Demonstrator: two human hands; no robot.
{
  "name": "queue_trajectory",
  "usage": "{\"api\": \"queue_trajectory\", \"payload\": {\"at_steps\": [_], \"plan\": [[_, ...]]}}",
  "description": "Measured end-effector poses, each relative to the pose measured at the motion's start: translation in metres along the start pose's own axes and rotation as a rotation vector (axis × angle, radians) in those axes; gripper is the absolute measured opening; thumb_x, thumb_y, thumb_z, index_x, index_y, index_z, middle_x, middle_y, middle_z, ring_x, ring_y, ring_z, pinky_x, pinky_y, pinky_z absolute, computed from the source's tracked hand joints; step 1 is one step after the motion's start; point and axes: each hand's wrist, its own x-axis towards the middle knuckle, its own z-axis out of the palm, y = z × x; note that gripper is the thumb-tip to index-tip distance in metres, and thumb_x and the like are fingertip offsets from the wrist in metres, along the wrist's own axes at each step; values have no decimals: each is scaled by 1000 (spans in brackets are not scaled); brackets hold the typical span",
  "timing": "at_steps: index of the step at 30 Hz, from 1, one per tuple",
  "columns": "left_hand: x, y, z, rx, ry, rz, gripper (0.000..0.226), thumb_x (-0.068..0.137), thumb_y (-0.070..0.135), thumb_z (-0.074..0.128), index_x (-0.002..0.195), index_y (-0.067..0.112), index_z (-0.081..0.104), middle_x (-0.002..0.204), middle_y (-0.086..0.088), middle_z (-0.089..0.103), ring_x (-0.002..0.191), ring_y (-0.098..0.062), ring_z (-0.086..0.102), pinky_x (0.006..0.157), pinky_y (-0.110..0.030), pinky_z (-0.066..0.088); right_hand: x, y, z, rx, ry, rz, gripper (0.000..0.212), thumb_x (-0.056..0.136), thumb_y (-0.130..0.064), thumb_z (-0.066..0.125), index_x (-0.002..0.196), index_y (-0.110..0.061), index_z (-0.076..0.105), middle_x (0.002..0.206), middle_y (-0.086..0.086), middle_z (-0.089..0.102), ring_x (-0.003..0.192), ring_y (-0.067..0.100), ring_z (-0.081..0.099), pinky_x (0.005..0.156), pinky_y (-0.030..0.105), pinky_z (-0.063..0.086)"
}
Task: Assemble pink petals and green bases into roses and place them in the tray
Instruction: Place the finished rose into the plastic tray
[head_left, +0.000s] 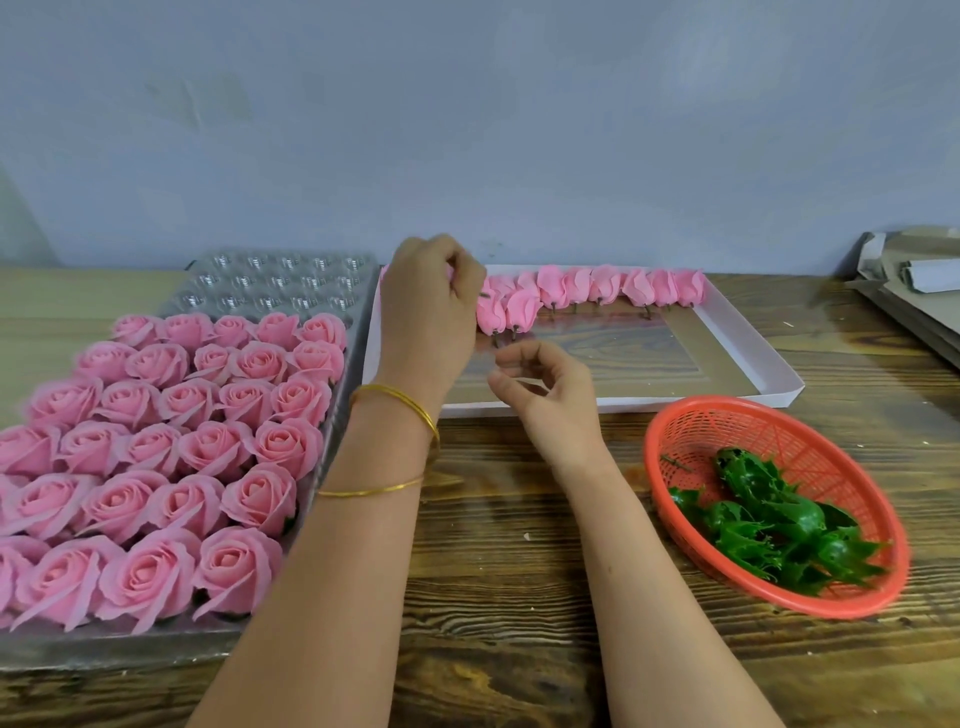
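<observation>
Two hands at the picking stage: the left hand (431, 312) curls its fingers into the row of pink petals (597, 286) beneath it, though its grip is hidden. The right hand (550, 395) hovers just below, loosely curled and empty. It likely next fetches one of the green bases (769, 525) at its right. The tray (280, 283) lies left of the left hand.

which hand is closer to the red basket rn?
Right. The right hand hovers empty just left of the red basket; the left hand is farther off, gripping pink petals in the white tray.
</observation>
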Motion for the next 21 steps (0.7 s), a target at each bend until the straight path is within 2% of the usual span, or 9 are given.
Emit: {"api": "queue_trajectory", "payload": {"at_steps": [4, 9, 12, 16, 21], "plan": [[34, 8, -10, 12, 10, 1, 25, 92, 7, 47, 88, -6, 67, 93, -23, 66, 93, -31, 57, 78, -33, 39, 0, 1, 0, 3, -3, 7, 15, 82, -5, 73, 92, -14, 67, 85, -7, 65, 77, -1, 60, 75, 18, 48], [70, 6, -18, 110, -46, -1, 29, 93, 9, 45, 93, -8, 68, 88, -24, 66, 92, -34, 61, 79, -36, 45, 1, 1, 0, 4, -8, 6, 14, 82, -5, 73, 89, -16, 67, 83, -7, 64, 78, 3, 60, 74, 18, 46], [88, -10, -21, 243, -115, 2, 31, 94, 11, 44, 95, -9, 67, 94, -27, 66, 94, -37, 60, 82, -39, 44, 0, 2, -1, -5, -16, 7, 14, 82, -6, 72, 88, -18, 67, 83, -8, 65, 79, 3, 60, 74, 17, 47], [102, -41, -23, 409, -237, -29, 30, 94, 11, 45, 96, -10, 66, 98, -28, 66, 97, -40, 57, 75, -36, 37, -1, 1, 0, -3, -11, 6, 15, 82, -5, 72, 85, -18, 66, 79, -8, 64, 74, -2, 58, 70, 11, 45], [106, -81, -30, 592, -415, -83, 25, 93, 8, 47, 83, -10, 61, 85, -33, 57, 80, -37, 48, 81, -43, 46, 0, -1, 0, -10, -14, 10, 12, 83, -6, 72, 87, -16, 67, 78, -9, 64, 72, -6, 57, 68, 9, 45]]}}
